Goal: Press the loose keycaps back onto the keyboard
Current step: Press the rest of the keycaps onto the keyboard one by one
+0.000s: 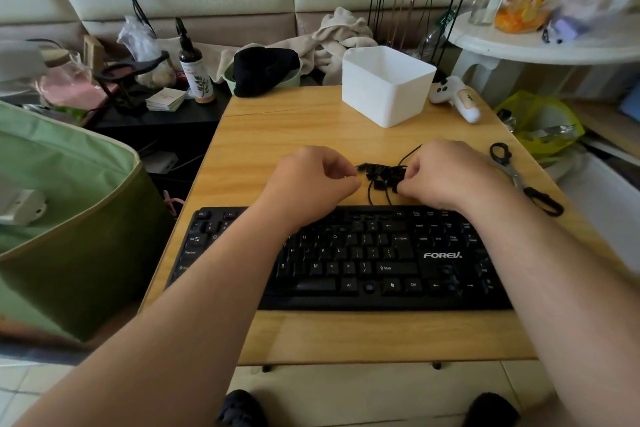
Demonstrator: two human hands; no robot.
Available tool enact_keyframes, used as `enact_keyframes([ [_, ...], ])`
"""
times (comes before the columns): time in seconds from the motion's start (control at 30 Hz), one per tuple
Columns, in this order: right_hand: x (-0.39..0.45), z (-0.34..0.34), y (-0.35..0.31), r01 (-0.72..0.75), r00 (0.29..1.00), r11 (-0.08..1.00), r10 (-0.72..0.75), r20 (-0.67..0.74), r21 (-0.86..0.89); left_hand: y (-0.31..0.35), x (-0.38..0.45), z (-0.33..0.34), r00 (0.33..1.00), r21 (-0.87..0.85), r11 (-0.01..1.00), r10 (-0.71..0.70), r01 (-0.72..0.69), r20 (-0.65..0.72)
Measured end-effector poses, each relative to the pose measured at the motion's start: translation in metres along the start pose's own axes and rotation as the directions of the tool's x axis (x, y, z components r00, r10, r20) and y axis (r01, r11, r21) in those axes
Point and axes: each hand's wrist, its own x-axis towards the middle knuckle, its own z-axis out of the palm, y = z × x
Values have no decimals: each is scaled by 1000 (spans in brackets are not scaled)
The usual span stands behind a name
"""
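Note:
A black keyboard lies across the wooden table, with some key positions bare near the arrow keys. Just behind it sits a small pile of loose black keycaps beside the keyboard's thin black cable. My left hand hovers left of the pile, its fingers curled and fingertips pinched together; whether they hold a keycap I cannot tell. My right hand rests at the pile's right edge, its fingertips closed on a keycap there.
A white plastic bin stands at the table's back. Black-handled scissors lie at the right edge, a white handheld device behind them. A green fabric bag stands left of the table, with clutter on a low shelf behind.

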Motion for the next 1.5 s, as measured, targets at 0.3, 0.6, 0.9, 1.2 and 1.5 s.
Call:
enact_keyframes([
  [0.3,-10,5,-12,-30,979,243,-188,77,970,19,-11,10,998,-375,925,60,-65,-24],
  [0.6,-14,8,-11,-82,944,91,-312,106,992,18,-17,9,980,-362,913,152,-188,-125],
  [0.9,-19,9,-15,-65,940,104,-327,95,993,10,-19,5,943,-188,943,226,-275,-246],
  [1.2,-28,17,-34,85,948,227,-318,-9,970,6,-20,2,931,-102,968,189,-230,-312],
  [1.5,-26,20,-29,321,932,467,-312,-187,824,4,-18,-4,981,-144,977,135,-155,-140],
])
